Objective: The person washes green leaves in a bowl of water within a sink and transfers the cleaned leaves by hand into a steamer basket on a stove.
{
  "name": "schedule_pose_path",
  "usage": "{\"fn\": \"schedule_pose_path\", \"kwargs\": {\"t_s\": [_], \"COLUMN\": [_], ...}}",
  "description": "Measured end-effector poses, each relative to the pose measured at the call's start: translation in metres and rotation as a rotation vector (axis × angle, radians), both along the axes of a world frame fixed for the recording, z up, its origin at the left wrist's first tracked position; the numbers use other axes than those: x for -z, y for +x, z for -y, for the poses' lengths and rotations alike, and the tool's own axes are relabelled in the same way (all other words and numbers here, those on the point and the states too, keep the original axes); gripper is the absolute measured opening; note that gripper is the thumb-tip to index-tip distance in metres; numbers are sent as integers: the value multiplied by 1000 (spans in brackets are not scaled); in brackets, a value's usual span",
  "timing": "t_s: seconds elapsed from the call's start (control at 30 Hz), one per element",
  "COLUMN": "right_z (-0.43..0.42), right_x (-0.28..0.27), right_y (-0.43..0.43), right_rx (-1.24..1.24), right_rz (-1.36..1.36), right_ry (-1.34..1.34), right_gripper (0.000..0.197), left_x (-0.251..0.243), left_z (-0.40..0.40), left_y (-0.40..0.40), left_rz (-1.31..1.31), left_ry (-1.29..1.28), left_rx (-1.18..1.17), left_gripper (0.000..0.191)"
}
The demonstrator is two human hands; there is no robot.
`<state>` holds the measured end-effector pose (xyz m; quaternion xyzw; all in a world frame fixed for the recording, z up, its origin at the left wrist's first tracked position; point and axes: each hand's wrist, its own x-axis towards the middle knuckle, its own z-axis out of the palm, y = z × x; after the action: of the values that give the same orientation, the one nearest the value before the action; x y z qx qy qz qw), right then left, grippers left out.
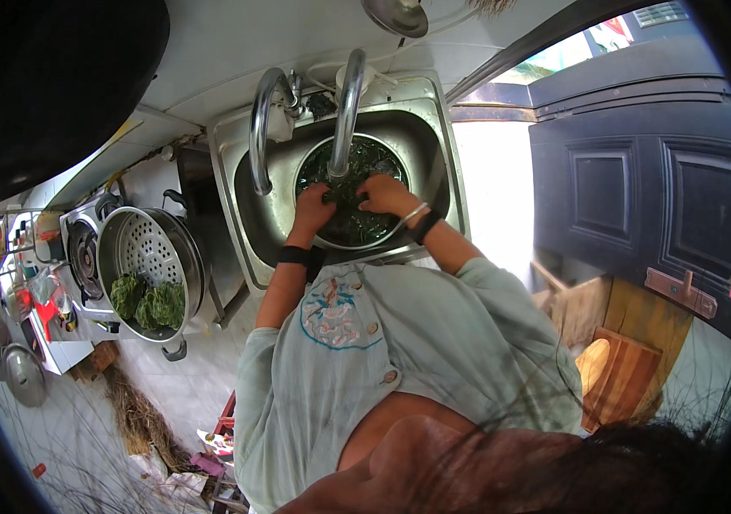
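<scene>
A round metal basin [375,245] stands inside the stainless steel sink [269,218]. Dark leafy greens [352,221] lie in it, apparently in water. At the basin's left side my left hand [314,207] has its fingers curled into the greens. My right hand [388,194], with a bangle at the wrist, bends down into them from the right. Both hands seem to grip some leaves, though the fingertips are hidden among them. Above the basin arches a chrome faucet spout [343,128]. A second curved spout [258,135] stands to its left, over the sink.
Left of the sink, a large perforated steamer pot [150,247] holds bunches of wilted greens [147,302]. Behind it is a gas stove [84,250]. A dark panelled door [603,186] is on the right, with a striped wooden board [622,372] below. A ladle [397,16] hangs above.
</scene>
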<state>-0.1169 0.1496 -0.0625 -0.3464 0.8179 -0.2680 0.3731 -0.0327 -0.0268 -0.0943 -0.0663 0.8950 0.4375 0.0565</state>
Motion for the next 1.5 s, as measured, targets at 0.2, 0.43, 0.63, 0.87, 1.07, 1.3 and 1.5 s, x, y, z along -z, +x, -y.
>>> {"fn": "schedule_pose_path", "kwargs": {"t_s": [0.2,0.43,0.63,0.87,1.07,1.3,1.5], "right_z": [46,62,32,7,6,0,11], "right_x": [28,69,99,10,-7,53,37], "right_y": [5,-10,-45,-32,-18,-16,-5], "right_rx": [32,287,161,511,706,872,1122], "right_rz": [-479,-169,-140,660,858,678,1066], "right_ry": [149,326,27,-108,-196,-226,-566], "right_gripper": [29,31,55,78,85,69,45], "left_x": [76,55,40,28,1,14,21], "left_z": [-15,-28,-16,-9,-2,-9,-9], "left_y": [0,4,-3,-18,-14,9,4], "left_rz": [323,137,139,425,441,369,411], "left_ry": [-281,-437,-129,1038,1095,1333,1733], "left_rx": [139,137,-196,-371,-414,-631,-618], "left_gripper": [35,38,52,59,42,27,38]}}
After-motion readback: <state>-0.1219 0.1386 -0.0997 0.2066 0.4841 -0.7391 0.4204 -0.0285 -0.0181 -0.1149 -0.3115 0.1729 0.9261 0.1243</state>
